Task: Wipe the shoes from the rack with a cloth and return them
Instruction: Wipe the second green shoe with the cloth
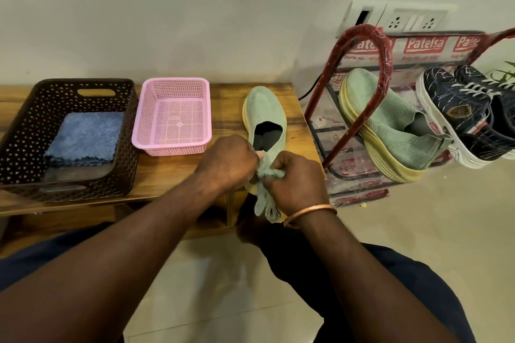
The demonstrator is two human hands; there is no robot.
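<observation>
A pale green knit shoe point(264, 114) with a yellow sole lies on the wooden bench point(172, 170), toe toward the wall. At its heel, my left hand point(227, 160) and my right hand point(295, 178) both grip a crumpled pale green cloth point(267, 192) that hangs down over the bench edge. The matching green shoe point(390, 125) rests tilted on the red shoe rack point(359, 108) to the right, beside a pair of dark blue lace-up sneakers point(468, 120).
A dark brown perforated basket point(25, 131) holding folded blue cloths point(83, 136) stands at the bench's left. Beside it is an empty pink basket point(172, 145). A wall socket panel point(404, 19) is above the rack. Tiled floor lies below.
</observation>
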